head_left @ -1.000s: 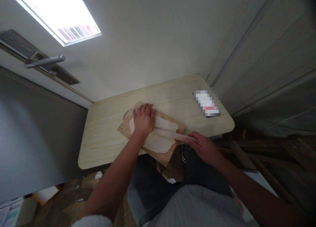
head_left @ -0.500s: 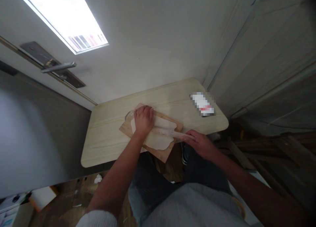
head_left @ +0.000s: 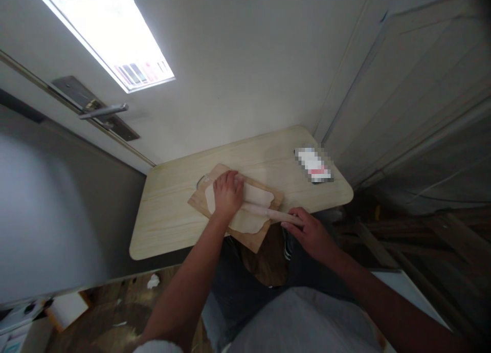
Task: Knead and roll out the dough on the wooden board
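Note:
A pale sheet of dough (head_left: 249, 221) lies flat on a wooden cutting board (head_left: 255, 243), which overhangs the near edge of the table. Across the dough runs a wooden rolling pin (head_left: 274, 214), slanting down to the right. My right hand (head_left: 310, 233) is closed around its right end, just beyond the board. At the other end, my left hand (head_left: 229, 192) is on top with its fingers bent over the pin, hiding that end and part of the dough.
The light wooden table (head_left: 164, 210) stands against a white door with a metal handle (head_left: 105, 111). A phone with a blurred screen (head_left: 313, 164) rests at the table's right side. Crumpled white paper (head_left: 153, 281) is on the floor at left.
My left hand has shifted slightly right and toward me on the pin. The right hand has moved a little, and the whole view has shifted slightly.

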`<state>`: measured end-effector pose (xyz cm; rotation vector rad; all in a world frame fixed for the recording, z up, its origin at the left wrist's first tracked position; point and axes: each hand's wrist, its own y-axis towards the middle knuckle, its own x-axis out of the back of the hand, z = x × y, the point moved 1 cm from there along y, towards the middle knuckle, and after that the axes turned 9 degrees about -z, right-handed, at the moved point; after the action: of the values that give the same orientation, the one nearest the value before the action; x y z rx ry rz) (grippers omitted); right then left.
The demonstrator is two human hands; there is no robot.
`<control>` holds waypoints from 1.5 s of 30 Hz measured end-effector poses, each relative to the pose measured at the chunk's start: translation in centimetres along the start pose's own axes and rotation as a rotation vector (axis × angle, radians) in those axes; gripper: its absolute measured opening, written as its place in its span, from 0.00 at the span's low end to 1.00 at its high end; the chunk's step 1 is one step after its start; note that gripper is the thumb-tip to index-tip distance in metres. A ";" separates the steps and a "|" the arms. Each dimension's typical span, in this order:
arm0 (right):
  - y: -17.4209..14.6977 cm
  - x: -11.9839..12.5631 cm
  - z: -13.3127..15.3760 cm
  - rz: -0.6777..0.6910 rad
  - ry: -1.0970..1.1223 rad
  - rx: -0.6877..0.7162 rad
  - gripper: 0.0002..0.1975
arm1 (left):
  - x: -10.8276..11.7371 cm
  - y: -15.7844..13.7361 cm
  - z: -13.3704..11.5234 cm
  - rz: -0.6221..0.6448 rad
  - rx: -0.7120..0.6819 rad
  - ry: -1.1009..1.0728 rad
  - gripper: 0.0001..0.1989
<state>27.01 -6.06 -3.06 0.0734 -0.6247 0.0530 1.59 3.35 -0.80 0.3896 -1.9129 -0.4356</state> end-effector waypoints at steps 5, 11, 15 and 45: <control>0.0 0.1 -0.3 0.006 -0.032 -0.026 0.15 | 0.1 -1.2 -1.5 0.017 0.001 0.072 0.17; 0.2 0.3 -0.2 0.029 -0.040 -0.065 0.16 | 0.9 -2.2 -2.2 0.057 -0.019 0.124 0.19; 0.4 0.3 -0.2 0.060 -0.034 -0.093 0.16 | 0.6 -1.5 -2.2 0.158 -0.075 0.124 0.22; 1.1 0.8 -0.8 -0.030 -0.007 -0.098 0.18 | -1.6 2.3 -3.2 0.230 -0.176 0.175 0.24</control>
<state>28.06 -4.87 -3.16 -0.0120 -0.6326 -0.0073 4.96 5.77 0.09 0.0872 -1.7098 -0.3993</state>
